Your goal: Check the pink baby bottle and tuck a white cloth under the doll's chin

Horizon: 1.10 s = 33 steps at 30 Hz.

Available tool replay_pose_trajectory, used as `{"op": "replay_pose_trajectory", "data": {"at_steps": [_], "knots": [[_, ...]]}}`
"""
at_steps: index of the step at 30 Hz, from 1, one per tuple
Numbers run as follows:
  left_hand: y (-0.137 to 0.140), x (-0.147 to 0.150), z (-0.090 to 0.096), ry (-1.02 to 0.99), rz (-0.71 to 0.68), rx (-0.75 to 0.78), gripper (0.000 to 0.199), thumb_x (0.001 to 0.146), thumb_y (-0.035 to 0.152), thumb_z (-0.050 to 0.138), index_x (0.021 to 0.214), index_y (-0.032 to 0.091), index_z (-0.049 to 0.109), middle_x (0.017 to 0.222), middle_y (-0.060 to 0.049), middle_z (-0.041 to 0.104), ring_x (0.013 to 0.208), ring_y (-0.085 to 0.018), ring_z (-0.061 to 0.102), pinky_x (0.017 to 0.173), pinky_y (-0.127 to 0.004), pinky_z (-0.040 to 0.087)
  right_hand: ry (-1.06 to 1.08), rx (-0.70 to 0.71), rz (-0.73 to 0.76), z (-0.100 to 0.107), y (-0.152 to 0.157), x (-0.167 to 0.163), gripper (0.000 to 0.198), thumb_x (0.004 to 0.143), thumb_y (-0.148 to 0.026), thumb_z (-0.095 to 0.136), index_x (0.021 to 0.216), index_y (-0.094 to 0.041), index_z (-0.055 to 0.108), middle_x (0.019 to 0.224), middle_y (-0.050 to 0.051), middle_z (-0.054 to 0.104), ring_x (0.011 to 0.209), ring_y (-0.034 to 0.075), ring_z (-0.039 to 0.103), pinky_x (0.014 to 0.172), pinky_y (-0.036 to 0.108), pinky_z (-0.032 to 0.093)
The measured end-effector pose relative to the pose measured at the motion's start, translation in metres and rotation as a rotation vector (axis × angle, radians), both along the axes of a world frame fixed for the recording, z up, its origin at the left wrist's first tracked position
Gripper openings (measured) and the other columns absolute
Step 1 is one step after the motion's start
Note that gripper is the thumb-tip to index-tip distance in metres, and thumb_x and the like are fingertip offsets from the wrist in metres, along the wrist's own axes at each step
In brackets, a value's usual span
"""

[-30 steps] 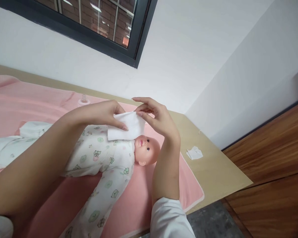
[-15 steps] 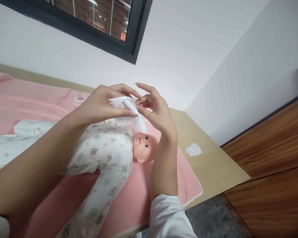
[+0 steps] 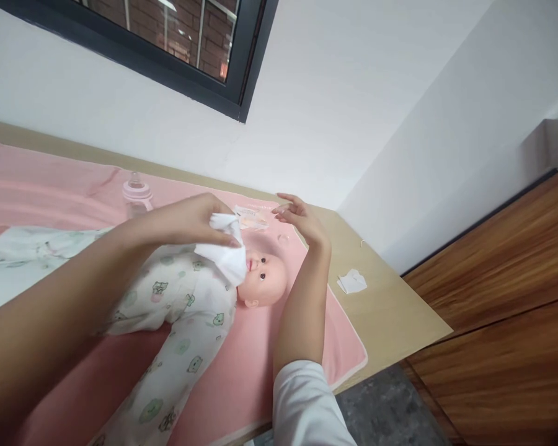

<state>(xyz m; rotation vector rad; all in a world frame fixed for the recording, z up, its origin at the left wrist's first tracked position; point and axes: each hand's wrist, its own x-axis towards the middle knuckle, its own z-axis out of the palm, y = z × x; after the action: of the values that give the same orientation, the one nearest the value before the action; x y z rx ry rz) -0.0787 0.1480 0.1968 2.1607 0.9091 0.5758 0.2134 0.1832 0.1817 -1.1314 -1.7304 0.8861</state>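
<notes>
A baby doll [image 3: 273,282] in white pyjamas with a green animal print lies on its back on a pink blanket [image 3: 255,371]. My left hand [image 3: 199,220] pinches a soft white wipe [image 3: 230,257] between thumb and fingers. The wipe hangs beside the doll's mouth and covers its chin; whether it touches the skin I cannot tell. Beyond the top of the doll's head, my right hand [image 3: 304,220] is raised with bent fingers apart and nothing visible in it. A clear packet [image 3: 251,218] lies between the two hands on the blanket.
A baby bottle with a pink collar [image 3: 137,193] stands behind my left forearm. A small clear item [image 3: 283,238] lies near my right wrist. Another crumpled white wipe [image 3: 352,282] rests on the wooden table [image 3: 390,310]. Walls border the table behind and at right.
Both hands were together on the wipe above the doll. Now my right hand has let go and moved right, while my left hand has lowered the wipe to the doll's chin.
</notes>
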Motion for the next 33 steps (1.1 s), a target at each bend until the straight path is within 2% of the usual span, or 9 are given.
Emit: {"op": "replay_pose_trajectory", "data": {"at_steps": [3, 6, 9, 11, 13, 18, 33], "knots": [[0.006, 0.014, -0.015, 0.142, -0.117, 0.014, 0.034, 0.072, 0.043, 0.071, 0.062, 0.018, 0.049, 0.06, 0.004, 0.045, 0.056, -0.011, 0.043, 0.051, -0.024, 0.03, 0.082, -0.232, 0.061, -0.037, 0.02, 0.016, 0.058, 0.075, -0.031, 0.078, 0.128, -0.024, 0.057, 0.104, 0.005, 0.073, 0.096, 0.016, 0.068, 0.1, 0.038, 0.051], [0.006, 0.025, -0.025, 0.231, -0.13, 0.058, 0.029, 0.073, 0.039, 0.067, 0.063, 0.019, 0.048, 0.061, 0.003, 0.046, 0.058, -0.013, 0.044, 0.053, -0.025, 0.03, 0.222, -0.429, 0.164, -0.082, 0.033, 0.022, 0.059, 0.072, -0.03, 0.082, 0.126, -0.024, 0.059, 0.11, 0.006, 0.073, 0.096, 0.017, 0.069, 0.1, 0.038, 0.052], [0.007, 0.031, -0.03, 0.279, -0.116, 0.104, 0.03, 0.072, 0.039, 0.065, 0.061, 0.019, 0.044, 0.059, 0.003, 0.045, 0.056, -0.013, 0.044, 0.053, -0.027, 0.027, 0.44, -0.472, 0.145, -0.118, 0.04, 0.023, 0.054, 0.072, -0.028, 0.082, 0.122, -0.023, 0.061, 0.112, 0.005, 0.072, 0.099, 0.018, 0.07, 0.1, 0.037, 0.054], [0.007, 0.032, -0.032, 0.287, -0.106, 0.122, 0.032, 0.072, 0.039, 0.064, 0.06, 0.02, 0.042, 0.058, 0.003, 0.044, 0.055, -0.013, 0.043, 0.053, -0.028, 0.025, 0.525, -0.475, 0.103, -0.133, 0.043, 0.023, 0.047, 0.075, -0.027, 0.08, 0.118, -0.022, 0.062, 0.114, 0.005, 0.072, 0.098, 0.017, 0.07, 0.101, 0.037, 0.054], [0.008, 0.033, -0.033, 0.284, -0.107, 0.122, 0.032, 0.072, 0.038, 0.064, 0.059, 0.02, 0.04, 0.058, 0.003, 0.044, 0.055, -0.013, 0.043, 0.053, -0.028, 0.025, 0.559, -0.467, 0.067, -0.138, 0.045, 0.023, 0.044, 0.078, -0.025, 0.077, 0.118, -0.022, 0.061, 0.113, 0.005, 0.072, 0.097, 0.017, 0.071, 0.102, 0.037, 0.055], [0.006, 0.036, -0.034, 0.292, -0.094, 0.12, 0.027, 0.071, 0.032, 0.062, 0.06, 0.02, 0.041, 0.059, 0.003, 0.045, 0.057, -0.014, 0.045, 0.053, -0.027, 0.028, 0.593, -0.447, 0.001, -0.138, 0.048, 0.023, 0.037, 0.083, -0.023, 0.071, 0.118, -0.02, 0.061, 0.104, 0.005, 0.074, 0.094, 0.017, 0.072, 0.104, 0.037, 0.054], [-0.001, 0.039, -0.033, 0.338, -0.072, 0.152, 0.028, 0.071, 0.021, 0.057, 0.058, 0.019, 0.032, 0.058, 0.002, 0.039, 0.053, -0.012, 0.038, 0.05, -0.028, 0.023, 0.606, -0.425, 0.029, -0.147, 0.055, 0.027, 0.041, 0.079, -0.024, 0.075, 0.118, -0.019, 0.061, 0.108, 0.007, 0.074, 0.098, 0.019, 0.072, 0.106, 0.04, 0.053]]}}
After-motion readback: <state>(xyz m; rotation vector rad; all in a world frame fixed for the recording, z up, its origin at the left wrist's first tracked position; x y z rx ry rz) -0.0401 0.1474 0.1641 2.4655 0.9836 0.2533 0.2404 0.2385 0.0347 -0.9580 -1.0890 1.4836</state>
